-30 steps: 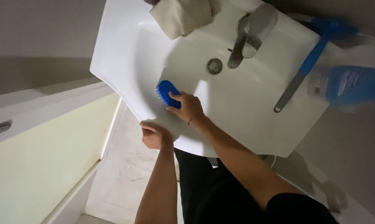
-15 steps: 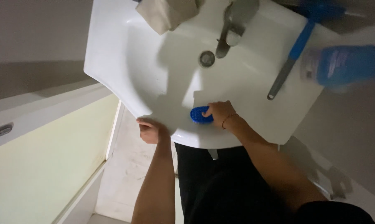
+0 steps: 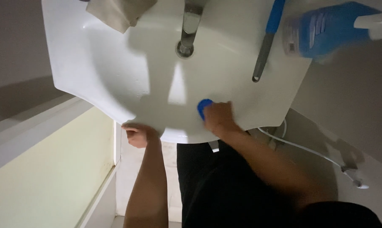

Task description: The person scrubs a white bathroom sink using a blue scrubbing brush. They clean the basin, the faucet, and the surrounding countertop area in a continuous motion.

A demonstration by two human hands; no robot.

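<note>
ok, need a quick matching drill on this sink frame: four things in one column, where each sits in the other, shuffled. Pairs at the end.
Things
1. blue scrubber
2. left hand
3. blue spray bottle
4. beige cloth

Places
A. on the sink's back left corner
B. gripping the sink's front rim from below
C. beyond the sink's right edge, next to the long-handled brush
D. under the right hand, on the basin's front slope

Pairs: 1-D, 2-B, 3-C, 4-A
</note>
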